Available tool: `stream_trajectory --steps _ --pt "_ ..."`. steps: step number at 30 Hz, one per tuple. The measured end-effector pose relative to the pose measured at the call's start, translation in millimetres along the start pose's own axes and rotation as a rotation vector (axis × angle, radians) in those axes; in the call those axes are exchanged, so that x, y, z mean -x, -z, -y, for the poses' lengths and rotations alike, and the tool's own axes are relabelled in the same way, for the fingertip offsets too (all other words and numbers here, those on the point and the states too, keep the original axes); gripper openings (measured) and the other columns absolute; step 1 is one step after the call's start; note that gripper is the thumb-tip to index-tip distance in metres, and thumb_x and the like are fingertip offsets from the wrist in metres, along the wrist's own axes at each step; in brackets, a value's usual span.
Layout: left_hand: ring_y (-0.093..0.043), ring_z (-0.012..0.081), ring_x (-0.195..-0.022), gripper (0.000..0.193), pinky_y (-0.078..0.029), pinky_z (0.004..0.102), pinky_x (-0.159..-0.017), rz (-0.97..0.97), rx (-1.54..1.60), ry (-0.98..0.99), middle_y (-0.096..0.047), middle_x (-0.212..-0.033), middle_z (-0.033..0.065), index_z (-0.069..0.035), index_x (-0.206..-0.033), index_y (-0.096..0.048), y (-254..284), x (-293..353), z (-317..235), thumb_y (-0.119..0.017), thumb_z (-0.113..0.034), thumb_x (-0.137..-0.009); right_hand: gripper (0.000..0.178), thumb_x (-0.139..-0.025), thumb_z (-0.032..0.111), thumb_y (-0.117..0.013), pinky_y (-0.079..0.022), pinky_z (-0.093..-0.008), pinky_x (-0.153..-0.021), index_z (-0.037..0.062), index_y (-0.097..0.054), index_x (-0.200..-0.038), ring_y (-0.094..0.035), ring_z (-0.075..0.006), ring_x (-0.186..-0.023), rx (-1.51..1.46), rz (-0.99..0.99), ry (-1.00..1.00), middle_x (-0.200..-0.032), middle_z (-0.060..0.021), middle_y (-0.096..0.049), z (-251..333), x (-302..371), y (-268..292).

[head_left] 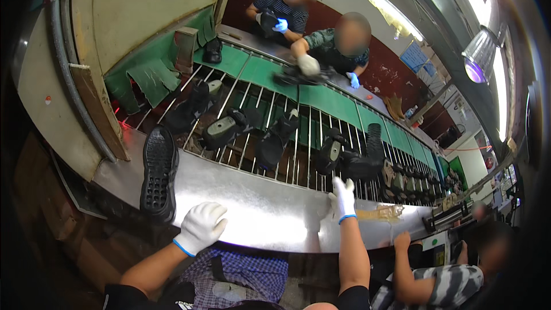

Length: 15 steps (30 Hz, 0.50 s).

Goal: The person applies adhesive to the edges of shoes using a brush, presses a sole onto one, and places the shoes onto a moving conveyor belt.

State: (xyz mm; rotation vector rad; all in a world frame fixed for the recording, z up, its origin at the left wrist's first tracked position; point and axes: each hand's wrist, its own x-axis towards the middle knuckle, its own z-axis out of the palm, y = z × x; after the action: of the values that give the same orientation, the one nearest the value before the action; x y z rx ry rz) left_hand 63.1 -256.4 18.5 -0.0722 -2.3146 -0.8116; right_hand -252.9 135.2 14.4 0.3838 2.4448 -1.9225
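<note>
My left hand (202, 227), in a white knit glove with a blue cuff, is over the near edge of the metal ledge. Its fingers are loosely bent and apart, with nothing in them. Just left of it lies a black shoe sole (158, 166), its studded tread facing up. My right hand (343, 200), gloved the same way, reaches over the ledge with fingers outstretched and holds nothing. Nearest its fingertips is a black shoe upper (361, 165) on the wire rack. Beside that sits another black shoe upper on a last (330, 152), its pale underside showing.
The wire rack (295, 155) carries several more shoe uppers, with green sheeting (344, 109) along its far side. Two co-workers handle black shoes across it; another person sits at lower right. Brown tape (381, 212) lies on the metal ledge (258, 218). A lamp (481, 54) hangs upper right.
</note>
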Motion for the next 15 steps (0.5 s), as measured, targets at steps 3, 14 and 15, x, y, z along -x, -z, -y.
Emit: stream_trajectory --steps 3,14,15 --pt "-0.071 0.0371 -0.083 0.015 -0.059 0.0475 -0.076 0.040 -0.024 -0.006 -0.071 -0.090 0.0146 -0.005 -0.094 -0.070 -4 -1 -2 -0.075 -0.010 -0.081 0.096 -0.088 0.051 -0.087 -0.051 -0.0510 -0.115 0.0010 -0.049 -0.161 -0.058 -0.0404 -0.142 0.509 -0.020 0.417 -0.155 -0.0300 -0.057 4 -45 -36" --pt "-0.068 0.0352 -0.079 0.014 -0.057 0.0473 -0.072 0.087 -0.090 -0.031 -0.068 -0.086 0.0134 -0.007 -0.090 -0.068 4 6 4 -0.074 -0.019 -0.087 0.077 -0.091 0.017 -0.080 -0.042 -0.0432 -0.119 0.0065 -0.046 -0.160 -0.055 -0.0294 -0.136 -0.198 -0.091 0.371 -0.153 -0.0135 -0.057 -6 -91 -83" --pt "-0.069 0.0347 -0.080 0.014 -0.057 0.0470 -0.072 0.135 -0.033 -0.042 -0.068 -0.087 0.0131 -0.007 -0.092 -0.068 1 1 -1 -0.074 -0.019 -0.088 0.077 -0.091 0.024 -0.077 -0.045 -0.0487 -0.116 0.0130 -0.048 -0.161 -0.056 -0.0295 -0.135 -0.186 -0.107 0.360 -0.151 -0.0114 -0.058 -5 -101 -35"
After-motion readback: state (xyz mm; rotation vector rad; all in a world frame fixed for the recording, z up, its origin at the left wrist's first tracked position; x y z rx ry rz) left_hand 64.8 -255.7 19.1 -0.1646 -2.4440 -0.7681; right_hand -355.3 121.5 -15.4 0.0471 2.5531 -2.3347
